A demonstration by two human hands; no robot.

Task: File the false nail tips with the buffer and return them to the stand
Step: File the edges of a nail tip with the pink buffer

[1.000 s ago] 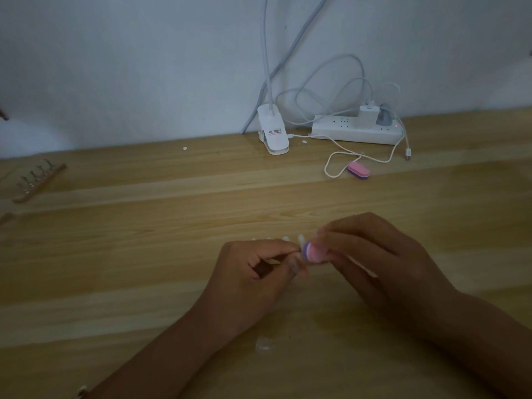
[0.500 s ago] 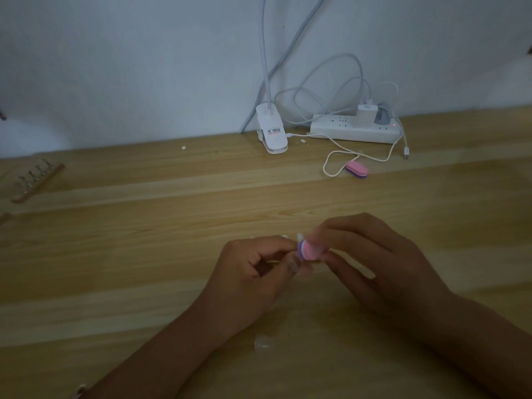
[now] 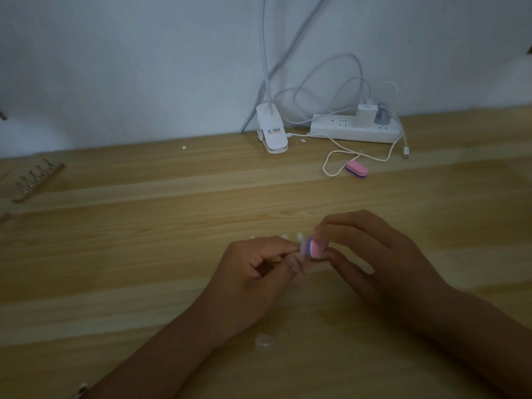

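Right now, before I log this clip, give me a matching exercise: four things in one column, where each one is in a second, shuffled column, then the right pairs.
Things:
1. buffer in use
2. false nail tip being filed
3. spare buffer
4. wooden stand

Places:
A. pinched in the left hand
B. at the far left of the table
C. pinched in the right hand
D. lying on the table in front of the power strip

Pairs: 1-C; 2-A; 3-D; 4-B
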